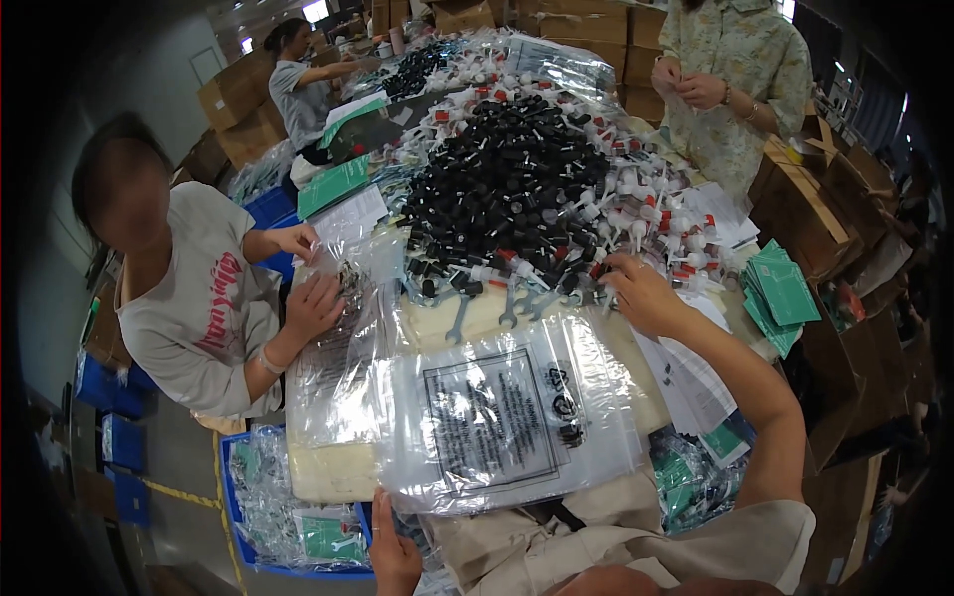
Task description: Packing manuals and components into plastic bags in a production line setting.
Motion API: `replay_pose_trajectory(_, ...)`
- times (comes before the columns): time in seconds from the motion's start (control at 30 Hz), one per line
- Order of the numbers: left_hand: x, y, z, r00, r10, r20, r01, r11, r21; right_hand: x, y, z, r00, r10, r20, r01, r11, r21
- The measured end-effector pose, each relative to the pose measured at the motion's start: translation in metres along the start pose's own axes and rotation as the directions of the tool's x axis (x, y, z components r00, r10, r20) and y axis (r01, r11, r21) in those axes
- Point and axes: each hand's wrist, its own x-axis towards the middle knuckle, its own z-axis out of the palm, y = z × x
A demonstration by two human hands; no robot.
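Observation:
My right hand [646, 296] reaches to the near edge of a heap of small black plastic parts [507, 174], its fingers bent together. Its fingertips meet small black and red pieces there, and I cannot make out what lies between them. At the table's front edge, my left hand [395, 551] has a finger stretched up beside a stack of clear printed plastic bags [497, 417] and appears to hold nothing. Between the bags and the heap lie several flat open-end wrenches [459, 318]. Small clear bottles with white nozzles and red pieces [646, 214] surround the black parts.
Green booklets [782, 288] and white sheets [686, 372] lie at right; more booklets [333, 186] at left. A blue crate [238, 497] of packed bags stands below the table. A co-worker [199, 288] works at left, another [735, 89] across. Cardboard boxes [810, 214] stand at right.

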Motion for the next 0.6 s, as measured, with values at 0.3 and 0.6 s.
replay_pose_trajectory(0.3,0.001,0.003,0.002,1.0,-0.028,0.0,0.028,1.0,0.003,-0.005,0.012,0.008,0.997,-0.072,0.007,0.072,0.98,-0.184)
replay_pose_trajectory(0.6,-0.004,-0.013,0.005,1.0,0.023,0.003,-0.023,1.0,0.015,0.001,0.011,0.003,0.987,-0.126,-0.1,0.117,0.989,-0.093)
